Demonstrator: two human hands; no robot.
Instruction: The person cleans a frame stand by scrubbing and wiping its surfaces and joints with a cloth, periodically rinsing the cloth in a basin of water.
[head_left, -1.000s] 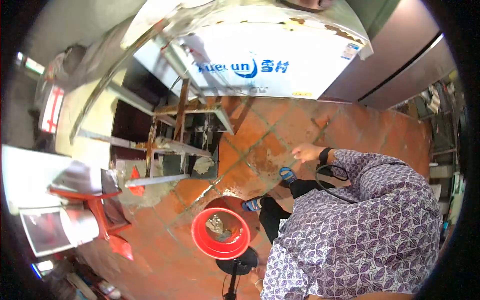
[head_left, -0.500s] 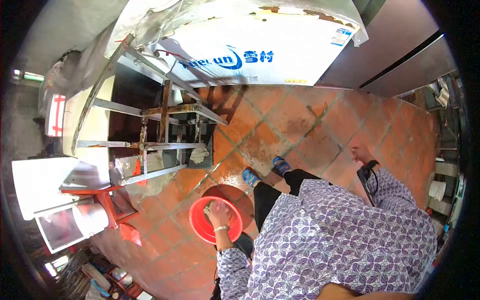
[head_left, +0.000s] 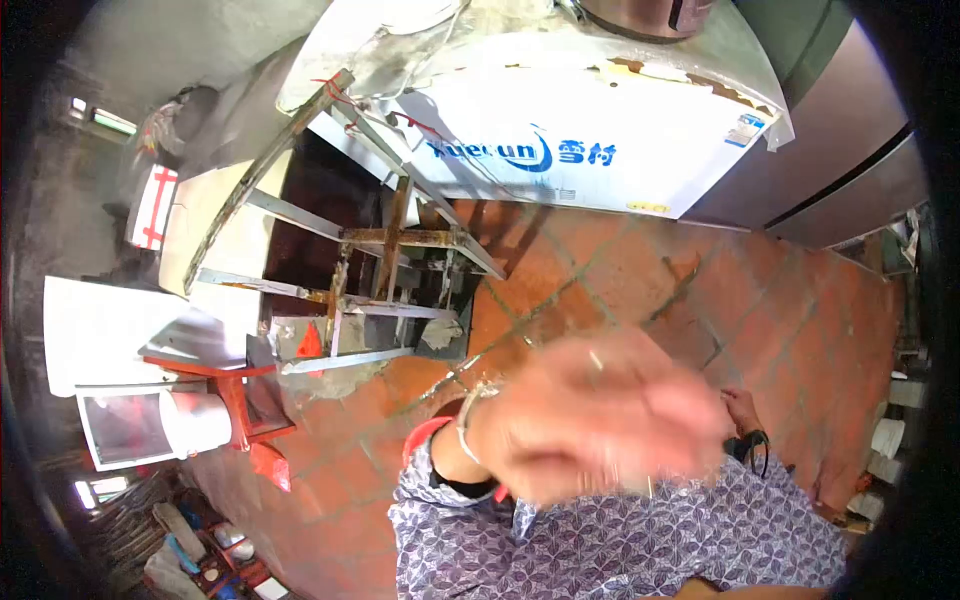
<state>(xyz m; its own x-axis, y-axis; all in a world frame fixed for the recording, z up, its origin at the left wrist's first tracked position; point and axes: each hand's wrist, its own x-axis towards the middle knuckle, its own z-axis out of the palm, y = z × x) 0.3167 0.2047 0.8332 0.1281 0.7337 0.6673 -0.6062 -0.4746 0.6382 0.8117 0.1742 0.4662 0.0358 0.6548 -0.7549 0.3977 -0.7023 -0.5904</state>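
My left hand [head_left: 610, 420] is raised close to the camera, in front of my torso, and smeared by motion. A pale bracelet [head_left: 465, 425] circles its wrist. Its fingers are too blurred to show whether anything is held. Behind the left forearm, the red bucket [head_left: 423, 438] on the floor is mostly hidden, with only part of its rim showing. My right hand [head_left: 742, 411] hangs low at my right side, partly covered by the left, its fingers loosely bent and nothing visible in them. A dark band [head_left: 752, 440] is on that wrist.
A rusty metal frame [head_left: 395, 237] stands at the left before a white chest freezer [head_left: 640, 150]. Grey metal doors [head_left: 835, 190] are at the far right. A red stool [head_left: 232, 400] with white containers stands at left. The orange tile floor [head_left: 560, 260] looks shiny in places.
My left hand has left the bucket and come up toward the camera. The view has shifted, showing more of the freezer top, and my torso now hides my feet.
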